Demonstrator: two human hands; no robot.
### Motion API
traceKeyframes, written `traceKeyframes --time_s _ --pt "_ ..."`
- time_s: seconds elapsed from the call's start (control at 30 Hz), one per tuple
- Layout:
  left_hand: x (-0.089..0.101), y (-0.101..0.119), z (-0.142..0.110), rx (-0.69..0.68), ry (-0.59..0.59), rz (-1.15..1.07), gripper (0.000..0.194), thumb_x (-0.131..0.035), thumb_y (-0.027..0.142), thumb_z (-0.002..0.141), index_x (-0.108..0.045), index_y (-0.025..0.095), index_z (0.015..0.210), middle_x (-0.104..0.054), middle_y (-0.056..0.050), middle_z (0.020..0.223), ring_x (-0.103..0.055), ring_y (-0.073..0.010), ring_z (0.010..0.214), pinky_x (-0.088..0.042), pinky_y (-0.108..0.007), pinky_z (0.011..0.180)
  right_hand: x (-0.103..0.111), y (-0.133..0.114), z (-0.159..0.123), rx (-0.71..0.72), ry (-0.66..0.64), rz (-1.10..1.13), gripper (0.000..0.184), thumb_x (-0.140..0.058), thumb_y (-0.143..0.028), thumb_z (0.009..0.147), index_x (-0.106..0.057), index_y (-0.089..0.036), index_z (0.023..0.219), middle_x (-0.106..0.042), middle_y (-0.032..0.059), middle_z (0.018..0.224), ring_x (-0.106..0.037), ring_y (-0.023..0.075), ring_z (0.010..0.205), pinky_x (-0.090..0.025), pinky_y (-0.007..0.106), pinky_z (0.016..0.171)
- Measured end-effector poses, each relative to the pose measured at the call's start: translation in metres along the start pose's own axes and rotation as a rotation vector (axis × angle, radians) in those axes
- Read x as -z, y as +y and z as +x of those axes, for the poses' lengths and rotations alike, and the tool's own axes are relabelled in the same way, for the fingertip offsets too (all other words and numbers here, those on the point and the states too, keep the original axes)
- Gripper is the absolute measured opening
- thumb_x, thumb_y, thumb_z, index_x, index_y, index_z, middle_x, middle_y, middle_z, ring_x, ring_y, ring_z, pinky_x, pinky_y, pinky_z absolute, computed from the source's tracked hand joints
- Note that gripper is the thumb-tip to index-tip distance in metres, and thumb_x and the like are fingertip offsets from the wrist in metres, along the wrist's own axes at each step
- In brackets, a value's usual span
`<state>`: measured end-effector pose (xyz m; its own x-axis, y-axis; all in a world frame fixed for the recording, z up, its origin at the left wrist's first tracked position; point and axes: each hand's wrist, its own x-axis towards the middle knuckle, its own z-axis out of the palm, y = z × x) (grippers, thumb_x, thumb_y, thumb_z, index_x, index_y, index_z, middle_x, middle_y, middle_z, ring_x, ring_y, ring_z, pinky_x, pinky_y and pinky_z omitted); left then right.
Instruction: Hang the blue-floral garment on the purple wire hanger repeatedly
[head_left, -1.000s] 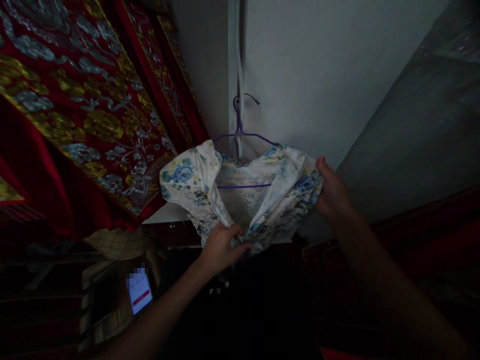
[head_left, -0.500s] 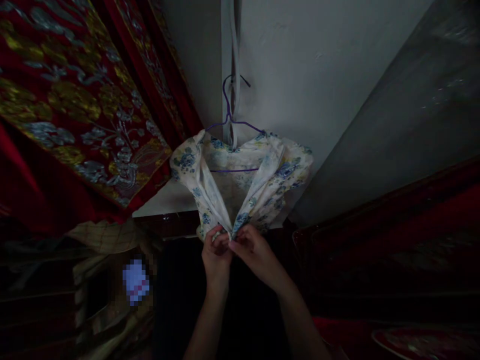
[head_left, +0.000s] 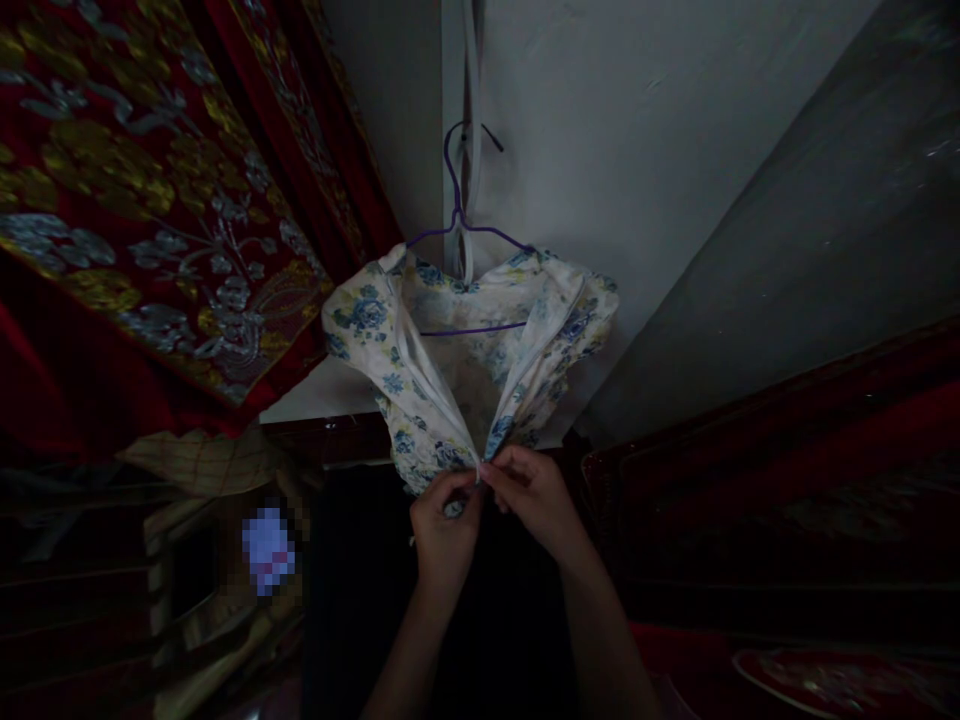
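Observation:
A white short-sleeved floral blouse [head_left: 367, 320] with blue flowers hangs on a thin purple hanger [head_left: 491, 230]. Its front is open in a deep V that narrows down to my fingers. At the bottom of the V, my left hand [head_left: 446, 530] pinches one front edge between thumb and fingers. My right hand [head_left: 538, 495] pinches the opposite edge right beside it, the fingertips of both hands nearly touching. Any button or fastener between them is too small and dark to make out. Below my hands, the lower part of the blouse is lost in shadow.
A pale cord [head_left: 474, 100] runs down the white wall [head_left: 637, 120] behind the hanger. Red cloth with gold and silver embroidery [head_left: 150, 180] hangs at left. Below it are a checked cloth [head_left: 195, 462] and a blurred bluish patch [head_left: 268, 550]. Dark red fabric [head_left: 810, 430] lies at right.
Both hands have shifted slightly right, still pinching the front edges. The V of the blouse has moved with them. The blouse and hanger appear a little higher in view.

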<state>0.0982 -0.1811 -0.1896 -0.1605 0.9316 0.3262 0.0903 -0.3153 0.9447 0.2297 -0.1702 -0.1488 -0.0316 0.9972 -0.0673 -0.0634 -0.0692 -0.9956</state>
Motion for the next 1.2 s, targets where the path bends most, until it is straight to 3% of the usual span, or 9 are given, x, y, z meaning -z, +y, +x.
traceKeyframes --time_s 0.13,0.27,0.4,0.57,0.7,0.77,0.93,1.07,1.2 --pt "-0.009 -0.002 -0.002 0.081 -0.038 -0.001 0.008 -0.066 0.015 0.079 -0.069 0.017 0.072 -0.069 0.0 0.068 -0.064 -0.0151 0.065 -0.052 -0.024 0.065 -0.002 -0.004 -0.004 -0.2 -0.054 0.266 0.041 -0.08 -0.049 0.066 -0.054 -0.018 0.057 -0.04 -0.0078 0.039 -0.028 0.004 0.034 -0.016 0.02 0.036" --pt "-0.021 -0.01 0.002 0.15 -0.17 0.075 0.008 -0.063 0.016 0.078 -0.068 0.017 0.071 -0.069 -0.001 0.069 -0.063 -0.015 0.065 -0.049 -0.024 0.066 -0.008 -0.021 0.007 -0.091 0.182 0.414 0.038 -0.082 -0.043 0.061 -0.055 -0.018 0.056 -0.044 -0.0064 0.039 -0.027 0.0028 0.034 -0.011 0.019 0.036" --pt "-0.039 -0.03 0.016 0.279 -0.306 0.196 0.003 -0.065 0.016 0.073 -0.067 0.015 0.07 -0.07 -0.002 0.069 -0.064 -0.0157 0.064 -0.048 -0.024 0.063 -0.006 -0.079 0.05 0.137 0.281 0.37 0.034 -0.083 -0.04 0.06 -0.058 -0.017 0.056 -0.048 -0.0048 0.04 -0.03 0.0031 0.034 -0.011 0.02 0.035" --pt "-0.046 -0.038 0.046 0.245 -0.424 0.345 0.01 -0.064 0.009 0.069 -0.065 0.016 0.062 -0.066 -0.001 0.062 -0.063 -0.0163 0.062 -0.045 -0.024 0.061 -0.004 -0.158 0.091 0.342 0.118 0.334 0.023 -0.078 -0.032 0.072 -0.064 -0.016 0.063 -0.053 -0.0038 0.045 -0.032 0.0029 0.035 -0.016 0.02 0.035" --pt "-0.023 0.0 0.074 0.199 -0.591 0.457 0.017 -0.072 0.005 0.058 -0.061 0.017 0.051 -0.06 0.001 0.053 -0.059 -0.0172 0.055 -0.043 -0.027 0.059 -0.008 -0.171 0.086 0.4 0.058 0.327 0.024 -0.074 -0.033 0.081 -0.062 -0.017 0.068 -0.054 -0.0051 0.048 -0.034 0.0034 0.035 -0.019 0.02 0.035" --pt "-0.008 0.036 0.089 0.12 -0.629 0.458 0.008 -0.074 0.011 0.065 -0.07 0.017 0.065 -0.069 -0.002 0.066 -0.064 -0.0191 0.064 -0.047 -0.028 0.064 -0.01 -0.166 0.08 0.377 0.046 0.312 0.025 -0.073 -0.036 0.082 -0.061 -0.018 0.071 -0.055 -0.0057 0.048 -0.037 0.0041 0.036 -0.02 0.019 0.035" --pt "0.013 0.131 0.141 -0.466 -0.225 0.199 0.043 -0.063 0.023 0.092 -0.059 0.021 0.135 -0.074 -0.006 0.104 -0.069 -0.0179 0.089 -0.054 -0.032 0.085 -0.016 -0.164 0.07 0.388 0.001 0.281 0.033 -0.075 -0.042 0.082 -0.055 -0.02 0.07 -0.053 -0.0076 0.048 -0.039 0.0043 0.038 -0.022 0.019 0.037" --pt "0.007 0.164 0.171 -0.658 -0.201 0.297 0.017 -0.063 0.027 0.094 -0.073 0.016 0.102 -0.072 -0.005 0.091 -0.066 -0.0181 0.083 -0.05 -0.029 0.083 -0.018 -0.163 0.077 0.455 -0.01 0.241 0.036 -0.075 -0.048 0.081 -0.052 -0.022 0.071 -0.049 -0.0094 0.048 -0.037 0.0037 0.038 -0.022 0.019 0.039" --pt "0.015 0.166 0.175 -0.658 -0.104 0.283 0.015 -0.067 0.029 0.092 -0.072 0.015 0.091 -0.069 -0.002 0.084 -0.063 -0.0167 0.081 -0.048 -0.027 0.084 -0.016 -0.12 0.091 0.409 0.035 0.225 0.041 -0.079 -0.051 0.074 -0.05 -0.022 0.067 -0.041 -0.0103 0.045 -0.032 0.005 0.039 -0.02 0.021 0.041"
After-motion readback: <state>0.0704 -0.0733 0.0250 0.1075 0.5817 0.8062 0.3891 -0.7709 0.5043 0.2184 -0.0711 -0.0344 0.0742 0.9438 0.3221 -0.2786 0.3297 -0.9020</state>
